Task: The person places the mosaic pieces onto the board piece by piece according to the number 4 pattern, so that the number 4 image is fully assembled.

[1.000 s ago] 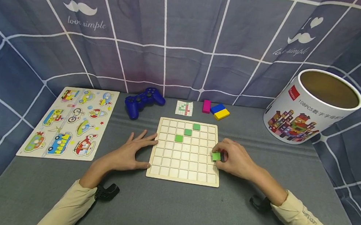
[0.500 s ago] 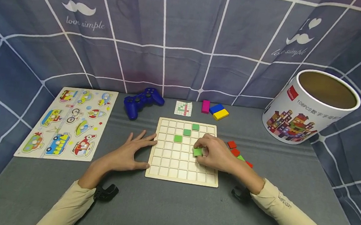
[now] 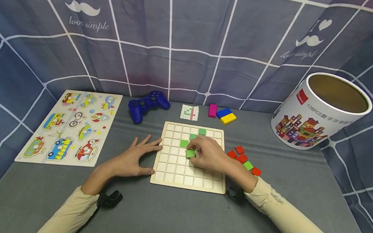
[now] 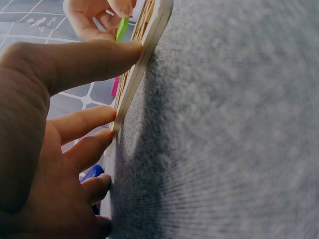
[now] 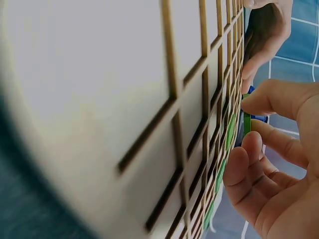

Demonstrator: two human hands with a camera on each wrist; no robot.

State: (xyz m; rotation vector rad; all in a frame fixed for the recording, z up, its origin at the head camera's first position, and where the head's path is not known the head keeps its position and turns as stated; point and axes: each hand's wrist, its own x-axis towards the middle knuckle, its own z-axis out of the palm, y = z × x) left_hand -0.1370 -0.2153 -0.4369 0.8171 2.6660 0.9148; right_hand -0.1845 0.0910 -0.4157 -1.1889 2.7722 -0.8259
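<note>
A pale wooden grid board (image 3: 171, 168) lies in the middle of the grey table. Green square tiles sit in its cells, one near the top (image 3: 202, 132) and another lower left of it (image 3: 184, 143); a further one is partly hidden by my right hand. My right hand (image 3: 208, 155) pinches a green tile (image 3: 190, 153) between thumb and fingers, close over the board's middle. In the right wrist view this tile (image 5: 247, 122) stands edge-on between the fingertips. My left hand (image 3: 134, 157) rests at the board's left edge, fingers spread, with thumb and fingertips touching the rim (image 4: 134, 74).
Several loose red tiles (image 3: 239, 150) and a green tile (image 3: 248, 165) lie right of the board. Behind it are a small printed pattern card (image 3: 189, 112), coloured blocks (image 3: 228, 118) and a blue game controller (image 3: 148, 105). A picture puzzle board (image 3: 72, 127) lies left; a large bucket (image 3: 319, 115) stands right.
My right hand has moved left from the board's right edge to its middle, carrying the green tile and uncovering the loose tiles. My left hand has stayed at the left edge.
</note>
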